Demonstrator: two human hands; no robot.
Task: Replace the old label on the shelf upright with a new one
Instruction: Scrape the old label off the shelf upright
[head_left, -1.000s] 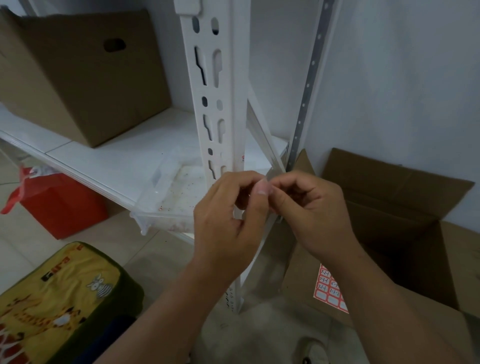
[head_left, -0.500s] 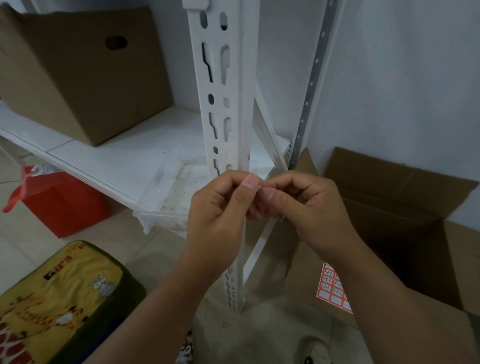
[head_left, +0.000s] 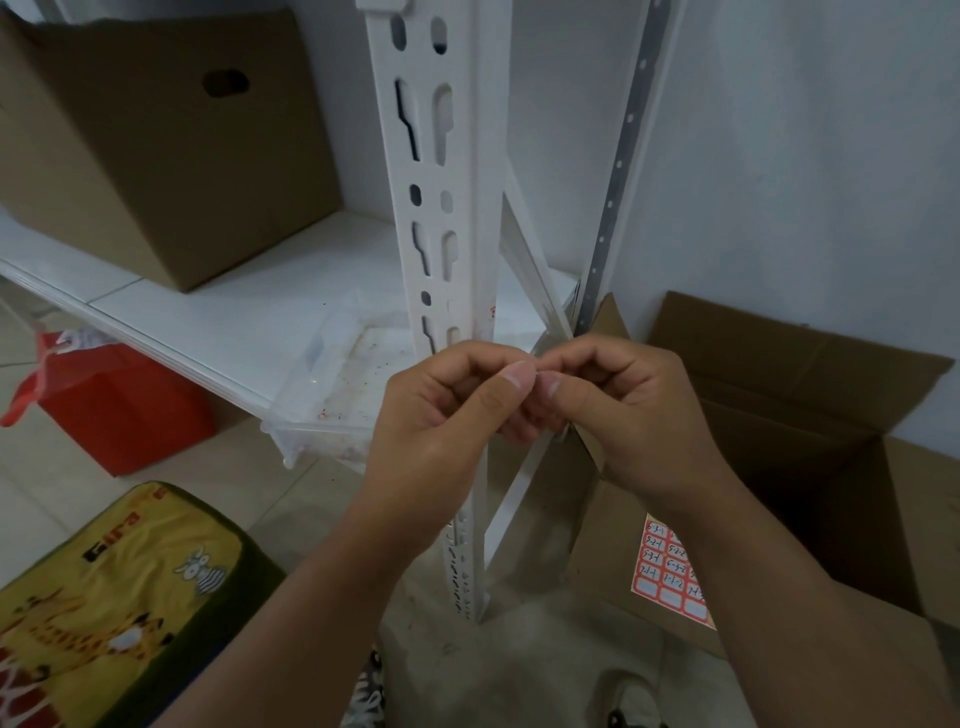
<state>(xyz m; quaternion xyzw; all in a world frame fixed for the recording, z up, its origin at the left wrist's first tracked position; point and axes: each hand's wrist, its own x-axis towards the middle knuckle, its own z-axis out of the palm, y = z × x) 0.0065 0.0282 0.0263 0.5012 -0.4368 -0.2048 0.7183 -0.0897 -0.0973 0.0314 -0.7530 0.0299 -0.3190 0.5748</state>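
Below right, label sheet shows handwritten codes like 5-2-1

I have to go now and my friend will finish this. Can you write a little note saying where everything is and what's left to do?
Left hand and right hand: fingers curled, tips pinched together in front of the white shelf post. What they pinch is too small to tell.
Sheet of red labels lies on the flap of the open box, lower right.
Red scraps remain on the post's edge. No new label shows on the post; that step appears left.
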